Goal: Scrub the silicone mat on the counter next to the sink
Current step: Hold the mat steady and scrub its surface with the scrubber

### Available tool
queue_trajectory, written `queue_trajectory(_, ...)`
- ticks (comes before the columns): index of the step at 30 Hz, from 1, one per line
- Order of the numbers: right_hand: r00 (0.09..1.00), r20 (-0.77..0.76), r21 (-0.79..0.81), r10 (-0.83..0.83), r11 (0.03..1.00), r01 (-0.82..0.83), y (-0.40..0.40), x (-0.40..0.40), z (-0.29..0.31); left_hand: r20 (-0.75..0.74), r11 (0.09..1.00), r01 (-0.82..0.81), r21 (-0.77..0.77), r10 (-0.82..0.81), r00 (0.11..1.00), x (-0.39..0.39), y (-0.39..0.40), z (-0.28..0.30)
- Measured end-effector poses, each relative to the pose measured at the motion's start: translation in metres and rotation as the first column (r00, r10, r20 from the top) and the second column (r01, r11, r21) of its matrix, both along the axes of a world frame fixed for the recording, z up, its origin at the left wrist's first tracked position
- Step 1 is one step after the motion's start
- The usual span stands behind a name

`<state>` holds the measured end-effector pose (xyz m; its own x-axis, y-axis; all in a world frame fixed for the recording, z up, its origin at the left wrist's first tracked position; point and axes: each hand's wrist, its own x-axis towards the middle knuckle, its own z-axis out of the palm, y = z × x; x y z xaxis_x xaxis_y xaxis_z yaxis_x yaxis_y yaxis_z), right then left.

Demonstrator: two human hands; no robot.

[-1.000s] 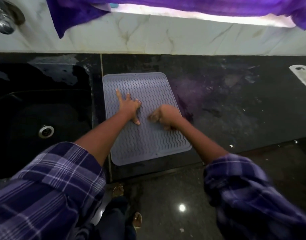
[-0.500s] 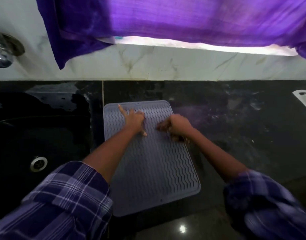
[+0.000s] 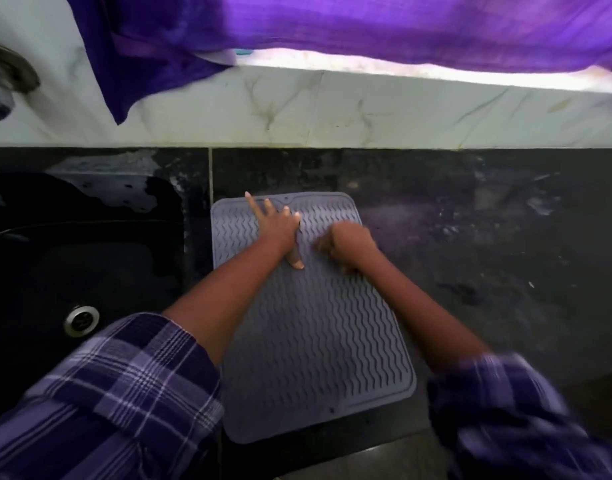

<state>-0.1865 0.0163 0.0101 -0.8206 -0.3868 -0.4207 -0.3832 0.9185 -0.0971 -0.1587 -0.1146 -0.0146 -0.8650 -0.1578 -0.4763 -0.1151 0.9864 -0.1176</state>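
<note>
Two hands are on the silicone mat (image 3: 311, 327), and from my remote seat I read them quite differently. My left hand (image 3: 275, 226) lies flat on the far-left part of the mat, fingers spread wide and straight, the thumb stretched back toward the near side; it grips nothing and simply presses on the ridged surface. My right hand (image 3: 349, 242) sits just right of it, near the mat's right edge, curled into a loose fist with the knuckles up. It is blurred, and I cannot tell whether anything is held inside the curl.

The grey mat, covered in wavy ridges, lies flat on the black stone counter (image 3: 488, 258), its left edge just beside the black sink (image 3: 83, 258), which fills the left of the view with its metal drain (image 3: 81, 320) near the bottom. The counter to the right of the mat looks smeared and wet. Beyond the counter runs a white marble backsplash (image 3: 332, 112), with a purple cloth (image 3: 332, 29) hanging over it from above and a metal tap fitting (image 3: 3, 84) at the far left. Both of my forearms are bare below rolled plaid sleeves (image 3: 124, 393).
</note>
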Motion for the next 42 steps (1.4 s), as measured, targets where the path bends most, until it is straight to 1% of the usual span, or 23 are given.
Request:
queue_trajectory(3,0.988,0.105,0.145,0.110,0.982,-0.124,0.027,0.043,0.006,-0.009,0.999,-0.005,0.045,0.005,1.000,0.002,-0.003,0.000)
queue_trajectory(5,0.971,0.213,0.206,0.108,0.966,-0.153,0.029,0.029,0.018,-0.007,1.000,0.006,0.021,-0.006,1.000,0.003,-0.001,0.003)
queue_trajectory(6,0.965,0.247,0.187,0.085,0.973,-0.133,0.024,0.015,0.024,-0.006,1.000,0.013,0.002,-0.013,1.000,0.002,0.001,0.004)
queue_trajectory(7,0.973,0.224,0.135,0.055,0.987,-0.086,0.015,-0.003,0.027,-0.005,1.000,0.016,-0.018,-0.016,1.000,0.001,0.002,0.005)
queue_trajectory(9,0.999,0.043,-0.024,0.016,1.000,-0.015,-0.005,-0.034,0.023,0.009,0.999,0.012,-0.046,-0.012,1.000,-0.001,0.005,0.008)
queue_trajectory(10,0.998,-0.054,-0.073,0.012,0.997,-0.016,-0.015,-0.043,0.017,0.015,0.999,0.007,-0.052,-0.006,1.000,-0.002,0.006,0.008)
queue_trajectory(12,0.987,-0.157,-0.057,0.018,0.998,-0.027,-0.031,-0.050,0.002,0.028,0.998,0.002,-0.065,-0.001,1.000,-0.002,0.007,0.008)
queue_trajectory(14,0.986,-0.165,-0.034,0.006,0.999,-0.012,-0.035,-0.049,-0.010,0.038,0.998,0.002,-0.069,0.001,0.999,-0.003,0.007,0.009)
queue_trajectory(15,0.990,-0.142,-0.044,0.003,0.999,-0.009,-0.032,-0.045,-0.012,0.037,0.998,-0.001,-0.063,0.003,0.999,-0.003,0.006,0.009)
queue_trajectory(17,0.999,-0.030,-0.081,0.011,0.997,-0.013,-0.013,-0.026,-0.013,0.025,0.999,-0.011,-0.044,0.012,1.000,-0.002,0.005,0.008)
queue_trajectory(19,0.997,0.051,-0.092,0.054,0.995,-0.050,0.016,0.011,-0.011,0.016,0.999,-0.003,-0.034,0.003,1.000,-0.001,0.005,0.008)
queue_trajectory(22,0.978,0.171,0.016,0.117,0.992,-0.122,0.053,0.073,-0.006,0.019,1.000,0.009,-0.028,-0.008,1.000,0.002,0.004,0.009)
queue_trajectory(24,0.955,0.259,0.114,0.144,0.977,-0.178,0.062,0.073,0.002,0.020,1.000,0.005,-0.023,-0.004,1.000,0.002,0.005,0.011)
queue_trajectory(25,0.949,0.279,0.114,0.147,0.976,-0.185,0.059,0.061,0.009,0.019,1.000,0.001,-0.021,-0.001,1.000,0.003,0.005,0.012)
queue_trajectory(27,0.973,0.209,0.006,0.092,0.995,-0.095,0.045,0.034,0.018,0.014,1.000,-0.006,-0.025,0.007,1.000,0.002,0.007,0.012)
queue_trajectory(29,0.998,0.061,-0.100,0.027,0.995,-0.021,0.025,0.015,0.012,0.007,0.999,-0.011,-0.041,0.012,1.000,0.000,0.007,0.008)
queue_trajectory(30,1.000,-0.013,-0.098,0.029,0.995,-0.030,0.016,0.013,0.006,0.007,0.999,-0.010,-0.051,0.011,1.000,0.000,0.008,0.006)
queue_trajectory(32,0.992,-0.116,-0.031,0.058,0.998,-0.062,0.009,0.020,-0.011,0.008,0.997,-0.007,-0.075,0.008,1.000,-0.001,0.008,0.004)
queue_trajectory(34,0.986,-0.142,-0.016,0.090,0.995,-0.094,0.017,0.033,-0.017,-0.007,0.996,-0.007,-0.089,0.007,1.000,-0.002,0.008,-0.002)
queue_trajectory(35,0.990,-0.102,-0.041,0.095,0.994,-0.100,0.026,0.042,-0.018,-0.011,0.996,-0.003,-0.095,0.002,1.000,-0.003,0.008,-0.004)
queue_trajectory(38,0.987,0.104,-0.078,0.124,0.990,-0.116,0.069,0.095,-0.010,-0.031,0.997,0.008,-0.076,-0.010,0.999,-0.002,0.004,-0.007)
queue_trajectory(40,0.973,0.194,-0.033,0.125,0.992,-0.121,0.092,0.130,-0.001,-0.062,0.998,0.003,-0.058,-0.006,0.998,0.003,0.001,-0.006)
queue_trajectory(42,0.959,0.256,0.042,0.125,0.989,-0.140,0.096,0.132,0.008,-0.107,0.999,-0.019,-0.047,0.014,0.994,0.017,0.003,-0.002)
